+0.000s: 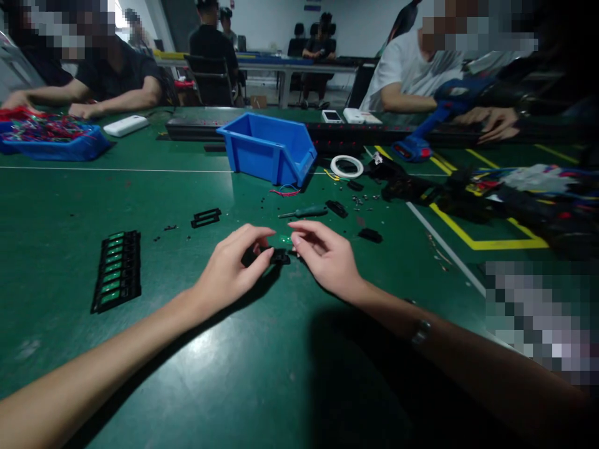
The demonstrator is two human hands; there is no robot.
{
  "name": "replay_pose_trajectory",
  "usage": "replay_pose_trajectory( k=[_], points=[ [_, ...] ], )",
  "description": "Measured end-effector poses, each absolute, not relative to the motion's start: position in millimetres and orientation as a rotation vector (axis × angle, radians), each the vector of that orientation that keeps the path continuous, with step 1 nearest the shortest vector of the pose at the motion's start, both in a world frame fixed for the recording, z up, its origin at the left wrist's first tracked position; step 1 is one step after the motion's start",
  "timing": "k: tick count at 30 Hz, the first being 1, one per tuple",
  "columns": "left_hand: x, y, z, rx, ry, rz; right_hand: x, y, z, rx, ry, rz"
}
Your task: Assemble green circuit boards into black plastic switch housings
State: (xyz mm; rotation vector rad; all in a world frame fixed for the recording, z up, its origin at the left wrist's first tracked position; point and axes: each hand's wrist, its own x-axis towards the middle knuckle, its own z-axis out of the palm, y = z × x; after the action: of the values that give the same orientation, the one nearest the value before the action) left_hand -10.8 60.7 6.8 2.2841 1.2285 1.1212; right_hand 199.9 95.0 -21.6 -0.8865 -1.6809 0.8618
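In the middle of the head view my left hand [238,257] is closed, with thumb and fingers on a small black plastic part [281,257]. Opposite it, my right hand [328,254] pinches a small green circuit board [284,239] just above that black part. Fingers cover some of both pieces. To the left lies a black tray [133,265] with a row of green boards in it. A black rectangular frame piece [206,217] rests beyond my left hand. A screwdriver with a green handle [306,212] lies just beyond my fingertips.
Ahead stands a blue bin [255,149], with a white ring [347,166] beside it. Loose screws [362,201] and black parts [370,235] lie to the right, near dark cabled equipment [524,199]. A co-worker's hand [498,123] is near a blue power drill [440,118]. Far left, a wire-filled blue tray [65,148].
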Motion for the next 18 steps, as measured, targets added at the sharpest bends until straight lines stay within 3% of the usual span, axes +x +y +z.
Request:
replay_pose_trajectory(
  k=[11,18],
  points=[
    [-6,66,-9,2.258,1.136,1.248,205,95,-22,-0.849,-1.733,0.904],
    [-6,69,-9,2.314,1.101,1.103,206,94,-15,-0.843,-1.858,0.856]
  ],
)
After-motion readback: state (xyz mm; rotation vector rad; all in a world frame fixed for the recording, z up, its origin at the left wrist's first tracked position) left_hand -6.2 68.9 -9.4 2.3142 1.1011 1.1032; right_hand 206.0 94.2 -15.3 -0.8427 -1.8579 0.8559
